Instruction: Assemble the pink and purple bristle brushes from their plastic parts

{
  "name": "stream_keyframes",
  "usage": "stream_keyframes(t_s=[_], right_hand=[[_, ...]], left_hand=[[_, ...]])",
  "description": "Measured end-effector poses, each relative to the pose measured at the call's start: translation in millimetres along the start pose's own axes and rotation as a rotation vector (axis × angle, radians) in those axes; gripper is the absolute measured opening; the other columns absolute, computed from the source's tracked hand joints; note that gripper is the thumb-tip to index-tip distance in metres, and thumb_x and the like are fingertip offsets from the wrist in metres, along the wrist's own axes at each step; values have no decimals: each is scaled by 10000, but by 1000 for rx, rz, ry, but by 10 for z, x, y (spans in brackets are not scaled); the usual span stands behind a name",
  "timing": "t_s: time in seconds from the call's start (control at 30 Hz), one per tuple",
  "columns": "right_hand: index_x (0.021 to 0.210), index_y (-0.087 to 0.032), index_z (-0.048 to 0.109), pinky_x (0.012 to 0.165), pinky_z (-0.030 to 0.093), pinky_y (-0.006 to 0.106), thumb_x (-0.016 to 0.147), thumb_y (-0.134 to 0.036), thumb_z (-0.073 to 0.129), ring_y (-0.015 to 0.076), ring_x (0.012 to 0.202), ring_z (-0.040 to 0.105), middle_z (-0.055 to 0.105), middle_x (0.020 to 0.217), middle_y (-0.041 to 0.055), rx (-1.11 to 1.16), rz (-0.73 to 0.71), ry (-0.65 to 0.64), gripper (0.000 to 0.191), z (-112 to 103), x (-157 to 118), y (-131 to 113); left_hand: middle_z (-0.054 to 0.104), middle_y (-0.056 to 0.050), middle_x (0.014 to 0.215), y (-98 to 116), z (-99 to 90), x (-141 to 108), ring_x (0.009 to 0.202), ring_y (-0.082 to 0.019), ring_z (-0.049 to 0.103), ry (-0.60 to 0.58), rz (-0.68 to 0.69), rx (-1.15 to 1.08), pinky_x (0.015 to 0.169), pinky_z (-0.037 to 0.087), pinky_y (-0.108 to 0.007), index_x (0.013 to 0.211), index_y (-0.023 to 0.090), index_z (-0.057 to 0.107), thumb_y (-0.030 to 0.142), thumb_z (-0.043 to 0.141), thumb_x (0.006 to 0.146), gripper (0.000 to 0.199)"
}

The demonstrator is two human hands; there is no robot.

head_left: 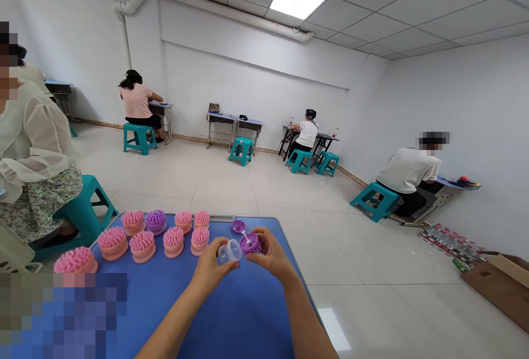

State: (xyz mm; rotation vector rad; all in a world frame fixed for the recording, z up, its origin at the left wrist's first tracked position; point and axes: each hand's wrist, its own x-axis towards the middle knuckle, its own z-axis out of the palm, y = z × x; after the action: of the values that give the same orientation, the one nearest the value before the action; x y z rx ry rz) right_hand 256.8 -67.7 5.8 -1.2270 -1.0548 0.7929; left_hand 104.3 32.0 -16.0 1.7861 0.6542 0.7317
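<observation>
Between the thumb and fingers of my left hand (pixel 212 268) is a small clear plastic cup (pixel 230 251), tilted with its round rim toward the right. My right hand (pixel 270 254) grips a purple bristle brush head (pixel 250 243), its bristles facing down and right. A white stem (pixel 245 234) sticks up from the brush head's flat side. The cup and the brush head are close together above the blue table (pixel 231 315). A purple round cap (pixel 238 226) lies just beyond them at the table's far edge.
Several pink bristle brushes (pixel 174 241) and one purple brush (pixel 156 221) stand bristles up on the table's left. A person (pixel 37 149) sits close at left on a teal stool (pixel 93 210). A cardboard box (pixel 502 287) and packed bottles (pixel 450 243) lie on the floor at right.
</observation>
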Motion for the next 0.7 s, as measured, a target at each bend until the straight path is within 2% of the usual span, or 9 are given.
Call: stream_keyframes(t_s=[0.13,0.3,0.4,0.5,0.7], right_hand=[[1087,-234,571,784,469,331,628,-140,718,175,807,588,607,903,4,-99,12,-88,491,2,-10,5],[1113,-242,549,738,480,321,646,-140,702,166,774,581,595,887,-1,-157,10,-72,501,-27,-16,32],[1028,-239,554,698,475,304,637,-121,706,151,721,569,593,841,-18,-193,4,-53,436,-29,-18,35],[973,-233,586,687,470,295,635,-111,700,140,693,561,596,820,-23,-207,-11,-72,376,-16,-14,35],[1027,-239,605,730,489,310,656,-154,704,161,768,594,631,886,-3,-187,-38,-120,393,-16,3,82]], left_hand=[[605,-64,980,-97,16,29,899,-236,581,17,-38,-128,807,468,-358,1020,178,547,344,717,573,507],[596,-31,865,-141,25,42,814,-213,584,5,-104,-252,718,482,-330,1046,175,513,376,711,552,569],[567,3,782,-103,14,44,729,-183,564,-1,-115,-227,680,469,-306,995,177,496,355,711,547,528],[557,7,771,-73,8,39,727,-181,555,-19,-111,-201,677,463,-293,969,175,499,357,715,535,518],[588,-5,787,-62,29,4,758,-199,573,-69,-98,-139,690,474,-305,1009,187,516,384,706,566,520]])
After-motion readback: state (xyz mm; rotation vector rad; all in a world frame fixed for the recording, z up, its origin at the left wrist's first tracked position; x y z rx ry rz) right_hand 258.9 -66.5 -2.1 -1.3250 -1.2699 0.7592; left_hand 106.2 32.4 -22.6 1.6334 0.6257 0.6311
